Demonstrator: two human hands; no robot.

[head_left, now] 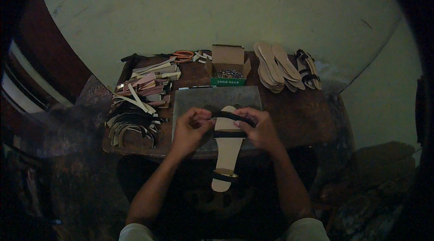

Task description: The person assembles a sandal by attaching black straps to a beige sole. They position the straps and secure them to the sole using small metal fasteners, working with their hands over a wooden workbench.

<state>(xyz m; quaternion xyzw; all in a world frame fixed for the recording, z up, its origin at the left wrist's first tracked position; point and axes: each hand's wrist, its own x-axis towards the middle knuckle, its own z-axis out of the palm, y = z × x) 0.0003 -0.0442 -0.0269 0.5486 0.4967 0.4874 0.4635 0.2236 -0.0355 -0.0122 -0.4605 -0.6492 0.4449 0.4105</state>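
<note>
A beige sandal sole [228,155] lies with its toe end over the grey slab and its heel end out past the table's front edge, toward me. My left hand [194,128] pinches the left end of a black strap [224,115] that crosses the toe area. On the other side my right hand [257,128] grips the same strap between thumb and fingers, over the sole's right edge. Just below it, a second black strap [229,134] spans the sole. Around the heel runs a black strap with a small shiny fitting [231,176].
The grey slab [194,100] rests on a dark wooden table [298,123]. Behind it stand a green box of nails [228,81] and a pen [196,87]. Strap strips [144,85] and orange-handled scissors [183,55] lie left; stacked soles [271,66] and strapped sandals [308,69] right.
</note>
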